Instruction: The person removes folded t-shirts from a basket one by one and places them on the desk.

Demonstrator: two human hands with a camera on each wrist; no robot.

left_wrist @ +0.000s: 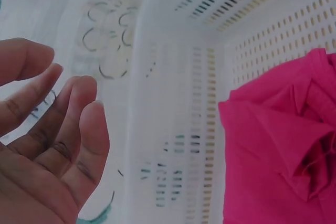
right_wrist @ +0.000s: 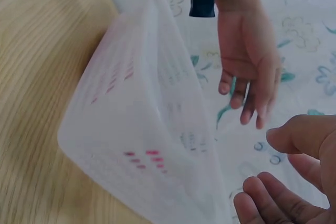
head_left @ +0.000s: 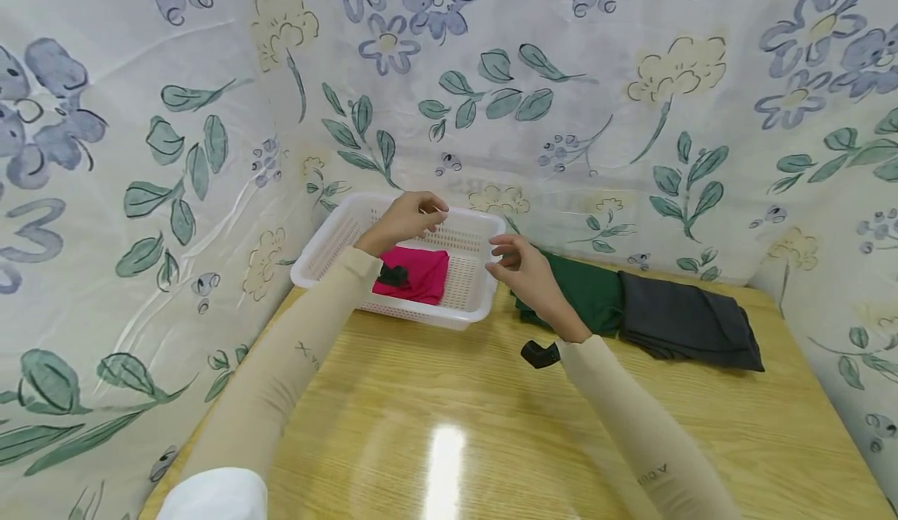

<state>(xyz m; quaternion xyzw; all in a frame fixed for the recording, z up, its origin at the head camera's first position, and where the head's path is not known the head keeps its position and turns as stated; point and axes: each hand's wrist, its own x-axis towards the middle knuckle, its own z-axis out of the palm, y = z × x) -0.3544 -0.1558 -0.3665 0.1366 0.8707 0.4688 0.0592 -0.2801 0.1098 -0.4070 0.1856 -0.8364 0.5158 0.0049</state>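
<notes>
Saw floral sheeting (head_left: pixel 189 60) down the far left and along the back, close by the edges of the desk (head_left: pixel 393 395). Found the white slotted basket (head_left: pixel 463 278) in the desk's back left corner, with its left rim right at the desk edge and its back rim near the sheeting; could not tell about contact there. Noted the pink folded cloth (head_left: pixel 424 274) inside, with a strip of slotted floor to its right. Spotted the left hand (head_left: pixel 403 221) above the basket near the back rim, with fingers loosely bent and nothing in grasp, and a small dark device (head_left: pixel 394 274) under its wrist.

Saw an open gap between both hands. Found the right hand (head_left: pixel 529 274) by the basket's right rim, likewise loosely bent and holding nothing; could not settle touching or apart.

Past a slim strip of wood, saw the dark green folded cloth (head_left: pixel 592 290), partly hidden behind the right hand, then the dark grey folded cloth (head_left: pixel 687 317), edge against edge with the green. Noted a margin of wood between the grey and the desk's right edge. Saw the broadest room in front: a long run of wood toward the near side, below two beige sleeves (head_left: pixel 302 333), with a bright glare streak.
</notes>
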